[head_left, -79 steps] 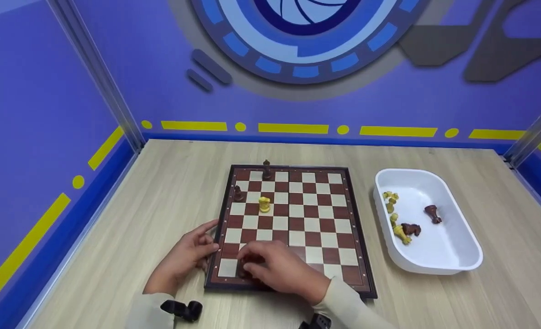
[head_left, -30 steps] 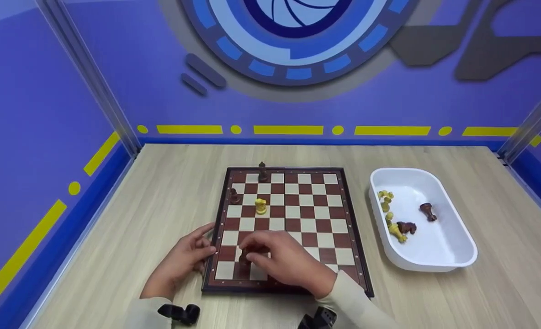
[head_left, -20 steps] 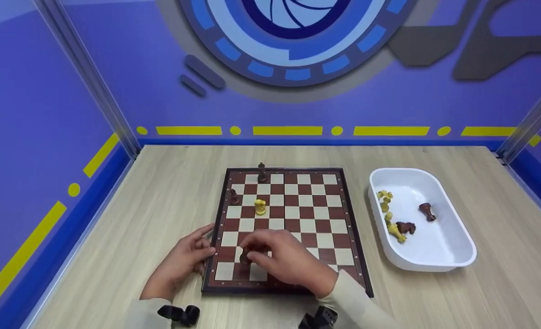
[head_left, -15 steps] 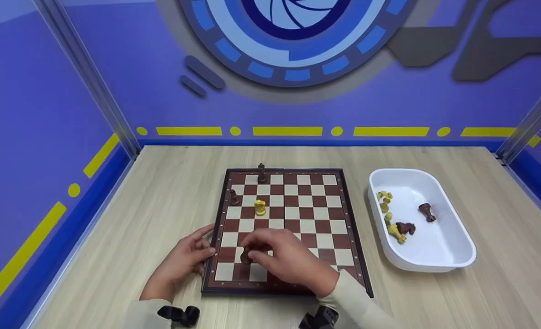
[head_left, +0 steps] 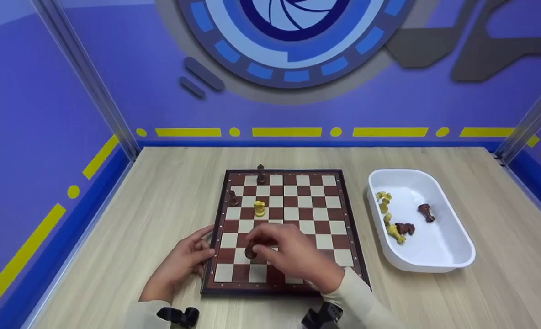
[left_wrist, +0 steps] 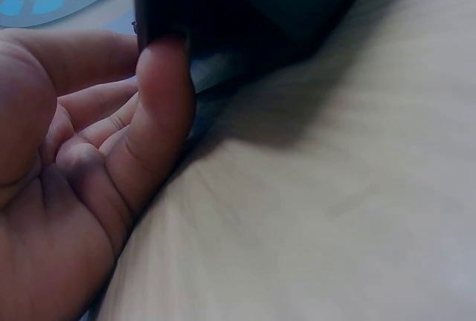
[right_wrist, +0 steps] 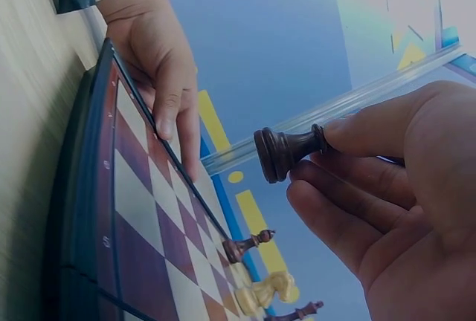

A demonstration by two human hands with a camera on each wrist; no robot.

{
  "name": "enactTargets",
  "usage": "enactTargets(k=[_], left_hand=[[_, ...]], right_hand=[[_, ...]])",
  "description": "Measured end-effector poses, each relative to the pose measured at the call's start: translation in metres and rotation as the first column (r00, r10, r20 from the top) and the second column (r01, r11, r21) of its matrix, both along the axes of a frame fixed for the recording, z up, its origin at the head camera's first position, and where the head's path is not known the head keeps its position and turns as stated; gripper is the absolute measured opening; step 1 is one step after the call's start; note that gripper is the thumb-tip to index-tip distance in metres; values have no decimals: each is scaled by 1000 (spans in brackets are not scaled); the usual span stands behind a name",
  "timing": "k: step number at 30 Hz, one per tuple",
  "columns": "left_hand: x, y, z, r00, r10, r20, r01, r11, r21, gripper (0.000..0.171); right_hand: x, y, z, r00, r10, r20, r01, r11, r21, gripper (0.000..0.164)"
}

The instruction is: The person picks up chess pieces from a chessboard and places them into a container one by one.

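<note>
My right hand (head_left: pixel 286 249) pinches a dark brown chess piece (right_wrist: pixel 286 151) by its top, which the fingertips hide. Its round base faces the chessboard (head_left: pixel 307 228), with a gap between them in the right wrist view. My left hand (head_left: pixel 182 260) is at the board's left edge, thumb and index fingertips against the frame (left_wrist: pixel 160 16), the other fingers bent beneath. Standing on the board are a yellow knight (head_left: pixel 259 209), a dark piece (head_left: pixel 234 198) near the left edge and a taller dark piece (head_left: pixel 261 174) in the far row.
To the right of the board stands a white tray (head_left: pixel 439 256). Several yellow pieces (head_left: pixel 395 232) lie along its left side, with a dark knight (head_left: pixel 405 228) and another dark piece (head_left: pixel 426 212) also in it. Blue panels wall in the table at the back and sides.
My right hand has carried the dark chess piece up and away from the near row, slightly to the right, its base now tipped into view. The left hand keeps its place at the board edge.
</note>
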State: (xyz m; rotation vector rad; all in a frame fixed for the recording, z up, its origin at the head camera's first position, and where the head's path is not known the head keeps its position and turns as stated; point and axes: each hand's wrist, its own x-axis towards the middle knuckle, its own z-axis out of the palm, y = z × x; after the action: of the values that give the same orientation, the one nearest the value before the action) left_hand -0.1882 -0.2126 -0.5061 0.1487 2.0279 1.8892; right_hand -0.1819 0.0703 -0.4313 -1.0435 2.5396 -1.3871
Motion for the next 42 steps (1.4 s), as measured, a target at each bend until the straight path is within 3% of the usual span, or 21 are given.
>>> enactTargets(k=[7, 20, 31, 42], left_hand=[[0, 0, -1, 1000, 2, -1, -2, 1000, -8, 70], [-1, -2, -4, 1000, 4, -3, -4, 1000, -10, 69], [-2, -1, -4, 1000, 7, 7, -6, 1000, -8, 69], [-1, -2, -4, 1000, 5, 4, -5, 1000, -9, 69]], right_hand=[[-3, 6, 5, 998, -16, 53, 16, 1000, -5, 18], [-8, 23, 18, 999, -35, 23, 36, 998, -51, 19], [-11, 31, 23, 996, -63, 65, 68, 995, -76, 19], [-14, 43, 31, 995, -99, -15, 97, 992, -79, 15]])
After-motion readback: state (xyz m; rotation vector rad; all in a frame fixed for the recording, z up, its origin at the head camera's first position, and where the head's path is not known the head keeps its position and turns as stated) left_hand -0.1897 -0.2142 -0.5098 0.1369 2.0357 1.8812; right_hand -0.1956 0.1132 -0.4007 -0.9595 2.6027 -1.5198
